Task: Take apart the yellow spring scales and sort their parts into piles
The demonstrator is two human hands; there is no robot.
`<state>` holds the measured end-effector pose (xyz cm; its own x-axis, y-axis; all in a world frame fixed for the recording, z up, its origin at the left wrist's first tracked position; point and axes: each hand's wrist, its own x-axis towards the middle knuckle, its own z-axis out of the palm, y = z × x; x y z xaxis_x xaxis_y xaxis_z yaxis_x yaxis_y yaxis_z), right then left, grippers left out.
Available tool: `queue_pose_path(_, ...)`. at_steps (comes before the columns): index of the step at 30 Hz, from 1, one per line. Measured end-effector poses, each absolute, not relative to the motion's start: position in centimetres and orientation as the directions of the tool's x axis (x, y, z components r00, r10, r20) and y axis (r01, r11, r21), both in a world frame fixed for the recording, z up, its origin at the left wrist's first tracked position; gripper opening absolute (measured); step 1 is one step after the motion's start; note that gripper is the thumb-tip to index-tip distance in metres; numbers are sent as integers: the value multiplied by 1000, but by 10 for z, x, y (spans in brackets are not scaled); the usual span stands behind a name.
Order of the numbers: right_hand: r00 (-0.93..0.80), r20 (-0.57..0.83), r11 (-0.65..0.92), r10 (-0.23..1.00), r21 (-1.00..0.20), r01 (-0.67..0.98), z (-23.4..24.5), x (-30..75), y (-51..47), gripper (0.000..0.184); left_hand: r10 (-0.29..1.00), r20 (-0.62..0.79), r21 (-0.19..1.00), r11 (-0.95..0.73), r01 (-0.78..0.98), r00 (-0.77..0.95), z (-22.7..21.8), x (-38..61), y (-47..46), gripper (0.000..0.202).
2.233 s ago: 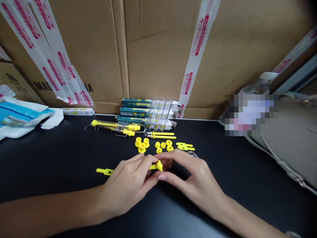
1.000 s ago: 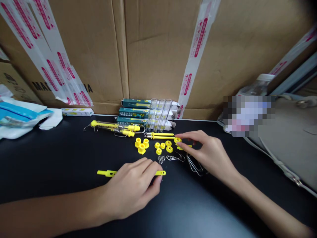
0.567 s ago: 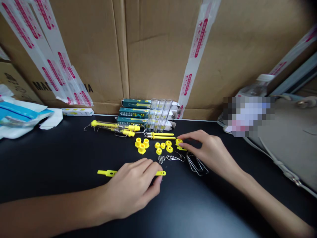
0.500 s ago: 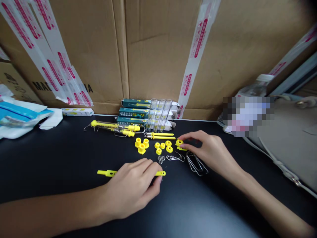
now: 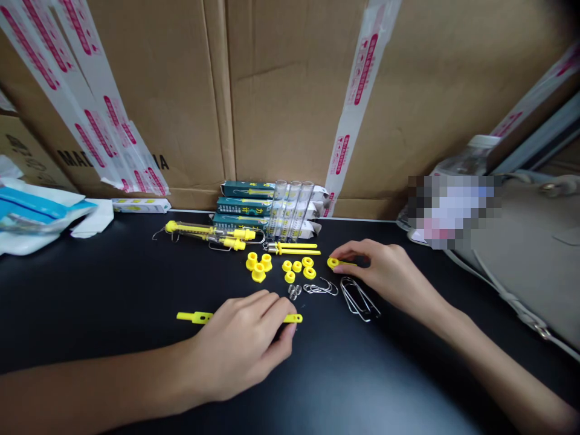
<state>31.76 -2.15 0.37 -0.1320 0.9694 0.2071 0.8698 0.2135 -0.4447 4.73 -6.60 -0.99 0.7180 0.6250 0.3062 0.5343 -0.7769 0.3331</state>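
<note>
Three clear plastic tubes (image 5: 290, 209) stand upright on a black table (image 5: 90, 290), leaning against a stack of teal-and-white boxes (image 5: 240, 190), and everything else lies in front of them or to one side. Nearest the person, well in front of the tubes, the left hand (image 5: 235, 344) lies curled over a long yellow plastic rod (image 5: 194, 317), closed around it, with the rod sticking out on both sides of the hand. To the front and right of the tubes, the right hand (image 5: 389, 272) pinches a small yellow plastic ring (image 5: 333, 263) between thumb and fingertips, and a yellow strip runs from the ring under the fingers. Directly in front of the tubes lie four yellow rings (image 5: 296, 269), with three thicker yellow collars (image 5: 258, 266) just left of them. Farther forward sit tiny clear pieces (image 5: 294, 292), small wire hooks (image 5: 321, 289) and, right of those, larger wire loops (image 5: 360, 300) just below the right hand. Two yellow rods (image 5: 292, 248) lie directly before the tubes, and two assembled spring scales (image 5: 203, 232) lie to their left.
</note>
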Motion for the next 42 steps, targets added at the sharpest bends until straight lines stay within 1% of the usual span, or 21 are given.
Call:
queue_pose_path(3,-126,206,211,970,-467,859,3,325,-19,13,624,313,334,-778,532,716,-11,47,-66,14)
queue_pose_path(6,-137,265,255,954,-488,835,-1,326,-18,16,617,324,321,-785,531,717,-11,47,-67,14)
queue_pose_path(8,-155,309,297,938,-488,821,-4,322,-18,17,603,344,289,-797,530,719,-11,47,-67,14)
queue_pose_path(11,-177,345,327,922,-449,831,-8,312,-20,14,563,387,211,-825,524,730,-10,48,-68,15)
queue_pose_path(14,-198,346,335,917,-399,853,-9,303,-21,13,525,411,157,-846,510,745,-9,48,-69,15)
queue_pose_path(17,-238,360,369,902,-357,858,-9,299,-23,19,511,414,135,-853,504,753,-8,48,-69,15)
queue_pose_path(19,-251,385,393,888,-353,849,-7,298,-23,22,511,423,123,-851,511,749,-8,49,-70,16)
queue_pose_path(21,-239,431,419,870,-391,819,-4,298,-26,21,514,442,110,-844,525,735,-8,48,-70,19)
queue_pose_path(24,-230,485,486,843,-507,712,4,292,-37,16,484,467,65,-853,518,740,-9,48,-70,30)
queue_pose_path(26,-263,479,529,838,-589,611,8,283,-47,16,461,470,35,-862,506,753,-9,47,-70,37)
queue_pose_path(27,-294,448,531,844,-629,567,9,278,-53,18,448,476,25,-867,498,757,-10,46,-69,39)
queue_pose_path(29,-379,382,532,843,-700,477,8,266,-63,25,420,490,11,-879,476,764,-9,45,-69,39)
queue_pose_path(30,-392,364,520,845,-732,441,6,261,-67,28,400,491,2,-889,458,774,-7,44,-69,37)
queue_pose_path(32,-374,293,432,880,-821,373,1,253,-72,36,336,491,-19,-918,396,804,-3,44,-70,33)
queue_pose_path(34,-374,177,292,910,-916,277,-2,247,-75,44,237,489,-54,-952,300,839,3,45,-72,30)
queue_pose_path(37,-472,45,133,880,-979,153,-1,241,-78,48,59,478,-121,-984,132,876,11,47,-76,28)
queue_pose_path(39,-524,8,88,852,-988,129,2,237,-80,45,-3,465,-125,-990,62,885,14,48,-77,26)
queue_pose_path(42,-555,21,102,832,-988,115,4,233,-83,36,5,480,-54,-998,35,877,13,47,-78,23)
